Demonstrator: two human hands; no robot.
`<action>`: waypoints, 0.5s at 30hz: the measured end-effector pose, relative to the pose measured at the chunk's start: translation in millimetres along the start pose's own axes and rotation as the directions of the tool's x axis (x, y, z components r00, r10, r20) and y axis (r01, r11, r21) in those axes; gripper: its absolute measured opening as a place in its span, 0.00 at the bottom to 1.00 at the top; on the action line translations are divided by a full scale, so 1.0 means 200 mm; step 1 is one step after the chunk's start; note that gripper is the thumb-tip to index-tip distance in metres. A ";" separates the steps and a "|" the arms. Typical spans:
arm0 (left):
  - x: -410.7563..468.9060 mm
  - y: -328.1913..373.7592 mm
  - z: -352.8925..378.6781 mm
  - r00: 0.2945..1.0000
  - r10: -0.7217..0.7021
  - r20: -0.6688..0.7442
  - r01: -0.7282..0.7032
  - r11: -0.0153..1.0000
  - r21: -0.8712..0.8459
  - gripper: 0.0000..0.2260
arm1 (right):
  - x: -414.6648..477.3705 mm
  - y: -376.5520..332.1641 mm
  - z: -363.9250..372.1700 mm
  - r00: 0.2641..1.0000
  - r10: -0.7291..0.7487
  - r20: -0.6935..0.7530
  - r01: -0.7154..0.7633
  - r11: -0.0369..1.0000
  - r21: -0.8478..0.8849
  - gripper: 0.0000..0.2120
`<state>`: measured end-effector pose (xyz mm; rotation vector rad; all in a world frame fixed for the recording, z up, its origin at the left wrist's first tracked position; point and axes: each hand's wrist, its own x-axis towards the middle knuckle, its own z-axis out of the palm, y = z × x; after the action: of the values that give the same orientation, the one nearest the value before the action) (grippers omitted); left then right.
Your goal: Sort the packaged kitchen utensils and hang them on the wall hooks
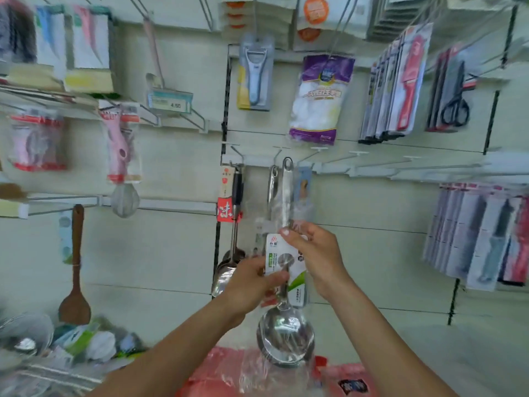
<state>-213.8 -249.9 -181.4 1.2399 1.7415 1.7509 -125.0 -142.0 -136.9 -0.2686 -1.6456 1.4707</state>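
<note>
Both hands hold the wrapped ladle (286, 336) up against the wall; the left hand (252, 282) grips its handle; the right hand (315, 253) pinches the paper card (275, 253); its top ring sits right by a hook (277, 156).

The packaged ladle (286, 333) stands upright before the wall, its handle top level with the hook rail (332, 166). Another ladle (229, 270) hangs just left of it. Above the rail hang a peeler (255, 78) and, to its right, a bag (320, 101). Scissors (455, 107) hang far right, with knives (486, 239) below them. A wooden spatula (75, 282) hangs well to the left.
</note>
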 end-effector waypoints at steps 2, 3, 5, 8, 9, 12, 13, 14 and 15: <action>0.08 0.01 0.11 0.999 0.015 0.038 -0.015 1.000 0.010 0.04 | 0.04 -0.01 -0.12 0.999 -0.013 -0.043 0.012 1.000 -0.008 0.06; 0.12 0.01 0.15 0.999 0.016 0.048 -0.016 1.000 0.005 0.04 | 0.05 0.00 -0.18 0.998 -0.020 -0.062 0.019 1.000 -0.014 0.06; 0.18 0.01 0.24 0.998 0.009 0.064 -0.009 1.000 0.003 0.05 | 0.08 0.01 -0.27 0.994 -0.026 -0.106 0.024 0.999 -0.021 0.06; 0.26 0.01 0.35 0.995 -0.001 0.104 0.001 1.000 -0.003 0.05 | 0.13 0.03 -0.39 0.989 -0.024 -0.147 0.021 1.000 -0.019 0.06; 0.28 0.01 0.38 0.994 -0.004 0.110 0.005 1.000 -0.004 0.05 | 0.14 0.04 -0.42 0.988 -0.026 -0.154 0.023 0.999 -0.024 0.06; 0.34 0.00 0.45 0.993 -0.009 0.117 0.012 1.000 -0.023 0.06 | 0.19 0.06 -0.49 0.985 -0.031 -0.172 0.026 0.999 -0.027 0.05; 0.35 0.00 0.46 0.993 -0.013 0.119 0.017 0.999 -0.030 0.06 | 0.20 0.06 -0.51 0.984 -0.031 -0.178 0.027 0.999 -0.024 0.05; 0.37 -0.01 0.48 0.993 -0.017 0.120 0.022 0.999 -0.034 0.06 | 0.22 0.07 -0.53 0.983 -0.033 -0.181 0.029 0.999 -0.024 0.05; 0.39 -0.01 0.49 0.992 -0.021 0.121 0.026 0.999 -0.040 0.06 | 0.23 0.07 -0.54 0.983 -0.034 -0.181 0.030 0.999 -0.026 0.04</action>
<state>-179.7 -129.8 -174.5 1.2744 1.6368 1.6546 -79.9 -32.3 -139.4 -0.3768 -1.5140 1.3626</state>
